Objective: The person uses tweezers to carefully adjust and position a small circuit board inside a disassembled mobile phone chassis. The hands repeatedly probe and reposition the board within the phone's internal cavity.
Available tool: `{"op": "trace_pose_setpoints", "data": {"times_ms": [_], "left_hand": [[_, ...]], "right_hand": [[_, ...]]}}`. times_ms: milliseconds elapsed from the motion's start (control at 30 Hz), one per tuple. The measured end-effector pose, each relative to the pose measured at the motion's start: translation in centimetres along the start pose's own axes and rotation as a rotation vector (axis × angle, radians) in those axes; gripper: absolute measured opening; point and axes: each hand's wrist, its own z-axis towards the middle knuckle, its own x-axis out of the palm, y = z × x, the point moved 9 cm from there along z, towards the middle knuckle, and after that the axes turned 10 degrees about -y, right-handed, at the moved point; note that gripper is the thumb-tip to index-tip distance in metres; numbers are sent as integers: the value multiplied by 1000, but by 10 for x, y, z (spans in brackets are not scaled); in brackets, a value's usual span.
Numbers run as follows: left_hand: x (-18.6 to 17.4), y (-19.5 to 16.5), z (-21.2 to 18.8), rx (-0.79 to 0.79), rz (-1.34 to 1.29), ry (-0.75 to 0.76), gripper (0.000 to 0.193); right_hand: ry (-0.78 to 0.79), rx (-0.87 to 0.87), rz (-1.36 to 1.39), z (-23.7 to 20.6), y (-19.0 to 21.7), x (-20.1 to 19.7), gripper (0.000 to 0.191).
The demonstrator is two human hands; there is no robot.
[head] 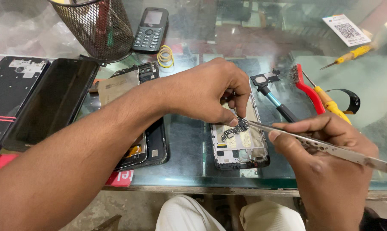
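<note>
An opened phone (240,147) lies on the glass table (185,167) near its front edge, back cover off, its pale inner frame and dark components bared; a small dark circuit board (235,129) sits tilted at its upper middle. Your left hand (206,92) reaches in from the left, fingers curled together, thumb and forefinger pinched on the upper end of that board. Your right hand (326,171) is clamped on steel tweezers (317,145), their tips touching the board just beside your left thumb. Left of the phone lie another dismantled handset (148,128), partly under your forearm, and two dark phone panels (39,98) side by side. Behind them stands a black mesh cup (97,28), with a keypad phone (150,30) and yellow rubber bands (165,56) near it. To the right of the phone rest a blue-handled tool (274,100), a red-handled brush (306,87) and a yellow screwdriver (330,105); a second yellow screwdriver (351,54) lies farther back
</note>
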Motion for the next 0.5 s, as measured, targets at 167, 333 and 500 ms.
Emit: {"op": "trace_pose_setpoints", "data": {"times_ms": [167, 333, 500], "left_hand": [[0, 1, 0, 8, -4, -2, 16], [1, 1, 0, 13, 10, 1, 16], [0, 2, 0, -8, 18, -1, 16]], "right_hand": [[-22, 12, -13, -1, -3, -2, 12], [-20, 31, -19, -2, 2, -1, 11], [-18, 52, -37, -16, 20, 19, 12]]}}
